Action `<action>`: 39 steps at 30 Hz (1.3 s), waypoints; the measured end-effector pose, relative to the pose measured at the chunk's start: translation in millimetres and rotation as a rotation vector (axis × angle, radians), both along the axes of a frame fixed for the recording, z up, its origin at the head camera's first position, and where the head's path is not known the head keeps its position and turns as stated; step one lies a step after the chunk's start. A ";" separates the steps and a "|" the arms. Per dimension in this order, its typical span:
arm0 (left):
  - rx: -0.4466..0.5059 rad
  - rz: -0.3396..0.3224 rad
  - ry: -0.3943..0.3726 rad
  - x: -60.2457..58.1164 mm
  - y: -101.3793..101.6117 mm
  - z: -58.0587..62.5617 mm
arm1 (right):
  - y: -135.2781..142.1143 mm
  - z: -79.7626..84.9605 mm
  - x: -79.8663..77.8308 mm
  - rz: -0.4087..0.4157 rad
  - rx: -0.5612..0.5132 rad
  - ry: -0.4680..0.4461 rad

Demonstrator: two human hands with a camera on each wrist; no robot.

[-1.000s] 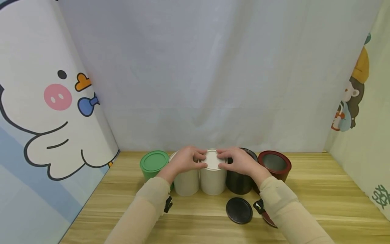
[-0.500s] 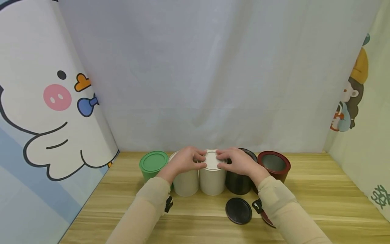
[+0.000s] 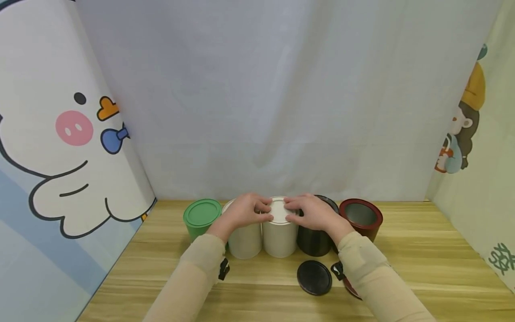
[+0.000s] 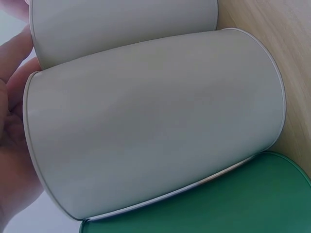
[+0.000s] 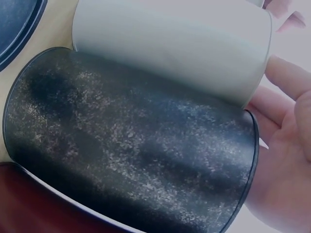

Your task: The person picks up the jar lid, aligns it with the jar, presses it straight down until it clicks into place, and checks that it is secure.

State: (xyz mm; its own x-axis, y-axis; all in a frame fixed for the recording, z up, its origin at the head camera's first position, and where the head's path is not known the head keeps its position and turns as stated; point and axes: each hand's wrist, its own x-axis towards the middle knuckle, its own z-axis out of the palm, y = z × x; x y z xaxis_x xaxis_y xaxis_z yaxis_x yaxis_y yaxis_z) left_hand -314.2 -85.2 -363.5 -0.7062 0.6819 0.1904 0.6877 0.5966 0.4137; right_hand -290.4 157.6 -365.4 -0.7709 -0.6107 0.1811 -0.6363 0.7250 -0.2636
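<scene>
A white can (image 3: pixel 280 241) stands upright in the middle of a row, its white lid (image 3: pixel 279 210) on top. From the left, my left hand (image 3: pixel 243 212) touches this lid with thumb and fingertips, passing above a second white can (image 3: pixel 245 243). My right hand (image 3: pixel 315 213) touches the same lid from the right, reaching over a black can (image 3: pixel 314 243). In the left wrist view, the second white can (image 4: pixel 155 121) hides most of my fingertips' contact. The right wrist view has the black can (image 5: pixel 136 141) in front, with my right palm (image 5: pixel 286 160) beside its top.
A green can (image 3: pixel 199 230) with a green lid ends the row at left. At right stands a dark red can (image 3: pixel 370 232), its top showing a dark grey interior. A black lid (image 3: pixel 314 277) lies on the wooden table (image 3: pixel 249 299); a red lid (image 3: pixel 351 290) is partly hidden by my right sleeve.
Both hands stay on the white lid in nearly the same pose. The whole head view has shifted very slightly; the cans and loose lids keep their places.
</scene>
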 end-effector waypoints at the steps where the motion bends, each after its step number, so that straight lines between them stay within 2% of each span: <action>1: 0.002 0.002 -0.001 0.1 0.0 0.0 | -0.4 0.3 0.5 -0.003 -0.001 0.001; 24: 0.032 0.016 0.003 0.8 -2.8 -4.8 | -1.5 0.6 5.7 -0.025 -0.052 -0.058; 36: 0.000 0.003 0.026 2.6 -3.3 -5.3 | -1.6 -9.6 6.6 -0.048 -0.107 -0.054; 39: 0.001 0.007 0.029 2.8 -2.9 -6.0 | -0.4 -12.0 7.7 -0.058 -0.110 -0.022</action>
State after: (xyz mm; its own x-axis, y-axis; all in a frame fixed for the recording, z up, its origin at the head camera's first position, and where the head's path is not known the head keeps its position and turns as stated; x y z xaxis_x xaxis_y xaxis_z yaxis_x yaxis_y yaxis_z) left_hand -311.4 -88.1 -369.5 -0.7047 0.6771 0.2120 0.6956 0.6006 0.3941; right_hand -282.7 157.2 -377.4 -0.8089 -0.5420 0.2277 -0.5872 0.7265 -0.3569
